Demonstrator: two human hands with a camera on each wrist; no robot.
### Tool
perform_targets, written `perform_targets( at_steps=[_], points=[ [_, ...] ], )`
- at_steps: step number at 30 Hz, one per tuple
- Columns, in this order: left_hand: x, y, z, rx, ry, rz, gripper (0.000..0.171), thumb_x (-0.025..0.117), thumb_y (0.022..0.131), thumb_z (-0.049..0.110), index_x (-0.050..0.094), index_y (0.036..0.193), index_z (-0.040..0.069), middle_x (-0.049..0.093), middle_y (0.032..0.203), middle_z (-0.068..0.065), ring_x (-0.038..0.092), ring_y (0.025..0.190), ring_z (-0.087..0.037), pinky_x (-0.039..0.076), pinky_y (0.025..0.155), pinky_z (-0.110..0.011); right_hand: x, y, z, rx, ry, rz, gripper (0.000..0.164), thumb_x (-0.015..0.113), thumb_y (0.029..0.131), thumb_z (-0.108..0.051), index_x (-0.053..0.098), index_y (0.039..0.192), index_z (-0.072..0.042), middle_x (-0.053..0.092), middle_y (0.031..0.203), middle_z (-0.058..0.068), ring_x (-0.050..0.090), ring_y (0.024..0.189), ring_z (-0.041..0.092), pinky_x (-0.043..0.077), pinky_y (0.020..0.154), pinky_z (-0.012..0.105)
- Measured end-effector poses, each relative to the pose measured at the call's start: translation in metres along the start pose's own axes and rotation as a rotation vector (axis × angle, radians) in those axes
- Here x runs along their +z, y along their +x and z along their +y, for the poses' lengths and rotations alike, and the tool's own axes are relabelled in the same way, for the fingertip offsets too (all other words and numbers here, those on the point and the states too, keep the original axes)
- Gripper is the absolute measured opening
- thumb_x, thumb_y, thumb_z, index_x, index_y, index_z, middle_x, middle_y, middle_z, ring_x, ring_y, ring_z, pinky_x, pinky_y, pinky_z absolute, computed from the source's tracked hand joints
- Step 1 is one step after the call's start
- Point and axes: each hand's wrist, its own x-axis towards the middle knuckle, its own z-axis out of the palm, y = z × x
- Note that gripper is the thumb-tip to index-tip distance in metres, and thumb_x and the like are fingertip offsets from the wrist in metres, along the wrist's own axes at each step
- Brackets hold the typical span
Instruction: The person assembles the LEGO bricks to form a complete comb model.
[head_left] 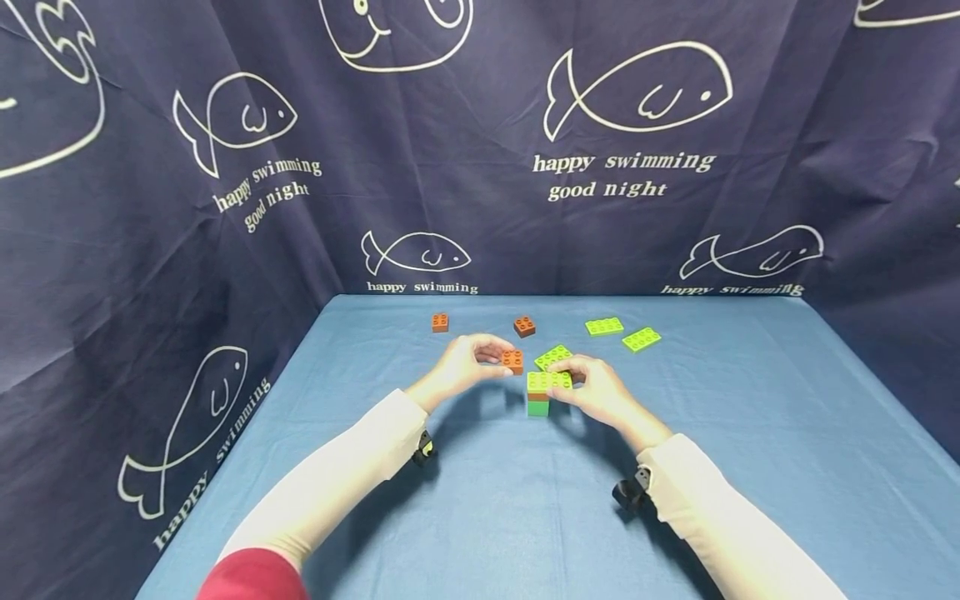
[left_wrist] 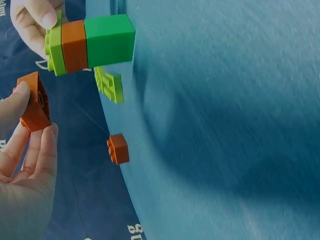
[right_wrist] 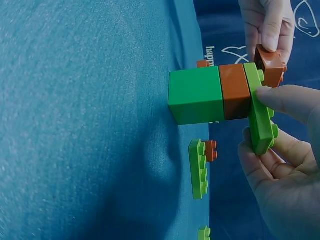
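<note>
A small stack stands upright on the cloth: a green block (right_wrist: 197, 96) at the bottom, an orange-brown brick (right_wrist: 234, 92) on it, and a lime green plate (head_left: 549, 381) on top. The plate juts out to the right past the bricks. My right hand (head_left: 596, 390) pinches the plate's overhanging end between thumb and fingers. To the left of the stack, my left hand (head_left: 470, 364) holds an orange brick (head_left: 512, 360) by thumb and fingertips. In the left wrist view that brick (left_wrist: 35, 102) is tilted, its hollow underside partly showing, apart from the stack.
Just behind the stack lies another lime plate (head_left: 553, 358). Farther back are two orange-brown bricks, one at left (head_left: 440, 322) and one mid-table (head_left: 524, 326). Two more lime plates, one (head_left: 603, 326) beside the other (head_left: 642, 339), lie back right. A dark printed curtain (head_left: 480, 167) hangs behind the blue cloth.
</note>
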Motion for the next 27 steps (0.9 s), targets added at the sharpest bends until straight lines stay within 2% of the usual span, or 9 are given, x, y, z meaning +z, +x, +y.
perform_targets(
  at_steps=[5, 6, 8, 13, 17, 27],
  points=[
    [0.006, 0.001, 0.006, 0.026, -0.01, -0.007, 0.038, 0.081, 0.078, 0.011, 0.07, 0.114, 0.009, 0.072, 0.109, -0.008, 0.068, 0.096, -0.018, 0.054, 0.087, -0.022, 0.0, 0.0, 0.0, -0.004, 0.0, -0.003, 0.036, 0.077, 0.081, -0.015, 0.068, 0.113, -0.001, 0.068, 0.109, 0.017, 0.067, 0.094, 0.03, 0.054, 0.086, 0.046],
    [0.006, 0.0, 0.012, 0.03, -0.016, -0.01, 0.037, 0.081, 0.078, 0.01, 0.07, 0.114, 0.007, 0.072, 0.109, -0.01, 0.068, 0.096, -0.02, 0.055, 0.088, -0.024, 0.0, 0.0, 0.0, -0.009, -0.003, -0.001, 0.036, 0.077, 0.081, -0.015, 0.068, 0.113, -0.001, 0.068, 0.108, 0.017, 0.067, 0.094, 0.03, 0.054, 0.085, 0.046],
    [0.008, 0.001, 0.014, 0.034, -0.024, -0.012, 0.037, 0.081, 0.078, 0.011, 0.07, 0.114, 0.008, 0.072, 0.109, -0.01, 0.068, 0.096, -0.019, 0.055, 0.087, -0.023, 0.0, 0.001, 0.0, -0.013, -0.004, -0.001, 0.037, 0.077, 0.081, -0.015, 0.068, 0.114, 0.0, 0.068, 0.109, 0.018, 0.067, 0.094, 0.031, 0.054, 0.085, 0.046],
    [0.018, 0.005, 0.01, 0.051, -0.037, -0.028, 0.037, 0.082, 0.077, 0.013, 0.071, 0.113, 0.009, 0.072, 0.107, -0.008, 0.069, 0.094, -0.018, 0.055, 0.086, -0.023, 0.0, 0.001, 0.003, -0.001, 0.009, -0.009, 0.04, 0.077, 0.082, -0.017, 0.066, 0.117, 0.0, 0.067, 0.113, 0.019, 0.067, 0.096, 0.031, 0.054, 0.087, 0.047],
    [0.024, 0.002, 0.014, 0.054, -0.027, -0.034, 0.037, 0.082, 0.077, 0.013, 0.071, 0.112, 0.009, 0.072, 0.105, -0.008, 0.069, 0.094, -0.017, 0.055, 0.086, -0.025, -0.001, 0.0, 0.004, 0.009, 0.025, -0.016, 0.042, 0.077, 0.082, -0.017, 0.065, 0.119, 0.0, 0.066, 0.116, 0.02, 0.067, 0.098, 0.033, 0.053, 0.088, 0.048],
    [0.03, 0.001, 0.018, 0.066, -0.004, -0.036, 0.037, 0.083, 0.077, 0.012, 0.071, 0.112, 0.009, 0.072, 0.105, -0.007, 0.069, 0.095, -0.018, 0.055, 0.087, -0.023, 0.001, 0.0, 0.001, -0.018, 0.068, -0.006, 0.041, 0.077, 0.081, -0.012, 0.065, 0.117, 0.003, 0.067, 0.116, 0.022, 0.067, 0.099, 0.034, 0.054, 0.089, 0.048]
  ],
)
